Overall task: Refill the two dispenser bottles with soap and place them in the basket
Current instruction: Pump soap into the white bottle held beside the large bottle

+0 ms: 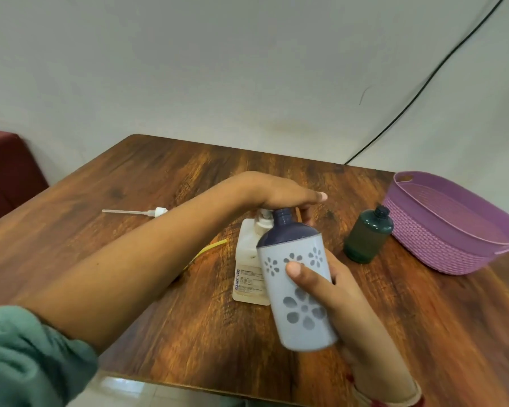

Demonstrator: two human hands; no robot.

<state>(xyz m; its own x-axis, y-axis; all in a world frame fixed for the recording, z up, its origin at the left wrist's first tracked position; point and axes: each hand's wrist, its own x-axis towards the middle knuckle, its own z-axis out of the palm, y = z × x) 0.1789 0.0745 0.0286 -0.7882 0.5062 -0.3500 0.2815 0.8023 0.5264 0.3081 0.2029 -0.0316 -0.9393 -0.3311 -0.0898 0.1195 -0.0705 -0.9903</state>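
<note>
My right hand [346,295] grips the flowered dispenser bottle [301,301] at the middle of the frame, thumb on its front, and tilts its open neck toward the white soap bottle [249,259]. My left hand [276,192] lies palm down on the soap bottle's pump [263,218]. Its fingers are partly hidden behind the neck, so I cannot tell if they curl around the pump. The flowered bottle looks like stiff, smooth plastic and probably light now. I think it becomes heavier and slippery when soap comes on it, so I should hold it around the body, not the narrow neck. The green dispenser bottle [368,235] stands open at right of centre, just beside the purple basket [423,248] at the right edge.
</note>
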